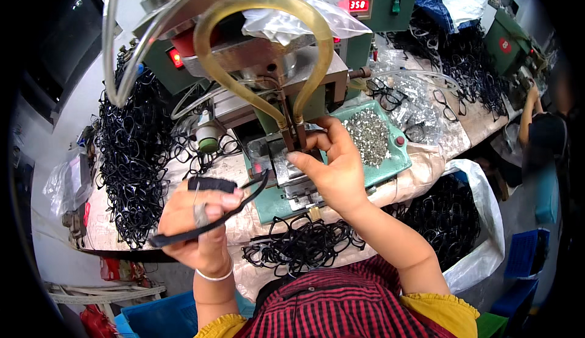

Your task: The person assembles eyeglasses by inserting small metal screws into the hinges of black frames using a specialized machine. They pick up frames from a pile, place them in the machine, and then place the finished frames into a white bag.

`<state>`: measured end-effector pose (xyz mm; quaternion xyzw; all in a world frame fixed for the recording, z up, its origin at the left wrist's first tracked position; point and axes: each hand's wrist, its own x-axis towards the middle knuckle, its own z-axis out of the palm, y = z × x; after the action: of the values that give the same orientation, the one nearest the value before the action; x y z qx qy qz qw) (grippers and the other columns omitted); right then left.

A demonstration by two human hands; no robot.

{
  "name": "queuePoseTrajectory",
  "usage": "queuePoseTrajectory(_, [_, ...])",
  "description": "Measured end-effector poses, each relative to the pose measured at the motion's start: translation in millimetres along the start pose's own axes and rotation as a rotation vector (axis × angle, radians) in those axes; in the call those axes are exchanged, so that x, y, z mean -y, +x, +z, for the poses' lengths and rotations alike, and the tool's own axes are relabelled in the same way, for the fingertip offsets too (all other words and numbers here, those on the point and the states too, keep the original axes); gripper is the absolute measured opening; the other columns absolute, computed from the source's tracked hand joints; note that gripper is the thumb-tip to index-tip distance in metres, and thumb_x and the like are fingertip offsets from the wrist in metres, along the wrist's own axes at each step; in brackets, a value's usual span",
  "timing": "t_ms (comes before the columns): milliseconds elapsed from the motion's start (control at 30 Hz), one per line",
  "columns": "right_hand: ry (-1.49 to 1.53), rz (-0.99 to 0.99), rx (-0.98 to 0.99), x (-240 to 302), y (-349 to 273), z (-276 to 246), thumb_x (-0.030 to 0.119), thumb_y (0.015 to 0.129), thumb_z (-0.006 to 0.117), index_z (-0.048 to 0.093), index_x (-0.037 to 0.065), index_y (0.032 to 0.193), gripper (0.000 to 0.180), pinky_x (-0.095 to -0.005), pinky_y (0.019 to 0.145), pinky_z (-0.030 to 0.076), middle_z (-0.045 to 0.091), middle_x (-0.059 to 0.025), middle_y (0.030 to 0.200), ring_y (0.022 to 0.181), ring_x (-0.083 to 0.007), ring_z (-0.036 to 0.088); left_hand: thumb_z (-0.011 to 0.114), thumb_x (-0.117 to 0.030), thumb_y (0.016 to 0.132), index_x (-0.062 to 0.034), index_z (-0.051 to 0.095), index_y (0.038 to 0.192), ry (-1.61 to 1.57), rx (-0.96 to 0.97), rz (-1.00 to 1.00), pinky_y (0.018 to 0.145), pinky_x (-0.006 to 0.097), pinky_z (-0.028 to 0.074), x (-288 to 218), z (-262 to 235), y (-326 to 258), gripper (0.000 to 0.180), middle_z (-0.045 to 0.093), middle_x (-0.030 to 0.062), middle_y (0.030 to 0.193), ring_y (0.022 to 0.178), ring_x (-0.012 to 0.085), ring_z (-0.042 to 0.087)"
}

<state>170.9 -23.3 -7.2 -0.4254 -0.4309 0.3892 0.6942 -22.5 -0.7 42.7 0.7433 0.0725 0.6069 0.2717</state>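
My left hand, with a ring and a white bangle, is closed around a black spectacle frame. One curved part of the frame reaches toward the machine. A black strip lies along the fingers of that hand; whether it is a finger wrap or part of the frame I cannot tell. My right hand is at the bench machine's working head, thumb and fingers curled together beside the two metal prongs. What they pinch is hidden. Small silvery metal parts fill a green tray beyond my right hand.
A yellowish hose loop hangs over the machine. Black spectacle frames are heaped at left, at the near table edge and in a white sack. Another person's arm is at far right. Blue crates stand below.
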Motion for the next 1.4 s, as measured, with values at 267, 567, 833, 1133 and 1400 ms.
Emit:
queuePoseTrajectory(267, [0.091,-0.022,-0.004,-10,0,1,-0.002,0.081,0.07,0.038,-0.008,0.133,0.061,-0.0251,0.084,0.046,0.066,-0.0067,0.091,0.09,-0.0105,0.061,0.063,0.007,0.088,0.0027,0.059,0.099,0.184,-0.266,-0.165,0.082,0.033,0.055,-3,13,17,0.012,0.07,0.0174,0.094,0.084,0.0252,0.069])
queuePoseTrajectory(567, [0.107,-0.005,-0.044,-18,-2,-8,-0.006,0.079,0.071,0.038,-0.006,0.138,0.067,-0.0231,0.083,0.047,0.066,-0.0058,0.088,0.089,-0.0093,0.061,0.057,-0.003,0.095,-0.0016,0.056,0.102,-0.028,-0.214,-0.177,0.091,0.045,0.052,16,-14,-23,0.007,0.063,0.019,0.1,0.095,0.0302,0.063])
queuePoseTrajectory(833, [0.127,0.08,-0.078,-6,-3,3,-0.009,0.079,0.069,0.039,-0.008,0.136,0.064,-0.0233,0.084,0.046,0.068,-0.0058,0.088,0.086,-0.0092,0.062,0.068,0.005,0.087,0.0046,0.062,0.096,-0.085,-0.286,-0.228,0.084,0.032,0.054,19,-3,5,0.011,0.067,0.0165,0.099,0.091,0.0242,0.068])
queuePoseTrajectory(1133, [0.113,0.086,-0.082,-2,-4,4,-0.012,0.08,0.066,0.038,-0.006,0.136,0.063,-0.0278,0.092,0.046,0.068,-0.0076,0.093,0.092,-0.0127,0.063,0.068,0.005,0.087,0.0043,0.064,0.1,-0.035,-0.256,-0.273,0.084,0.029,0.053,16,-2,6,0.014,0.069,0.0126,0.1,0.092,0.0192,0.068])
queuePoseTrajectory(1400, [0.086,0.058,-0.047,-5,-4,-2,-0.004,0.08,0.069,0.04,-0.007,0.134,0.062,-0.024,0.086,0.046,0.067,-0.0059,0.09,0.092,-0.0108,0.06,0.069,0.003,0.088,0.0033,0.065,0.101,-0.031,-0.256,-0.321,0.082,0.025,0.051,16,-3,7,0.013,0.07,0.0105,0.098,0.089,0.0136,0.066])
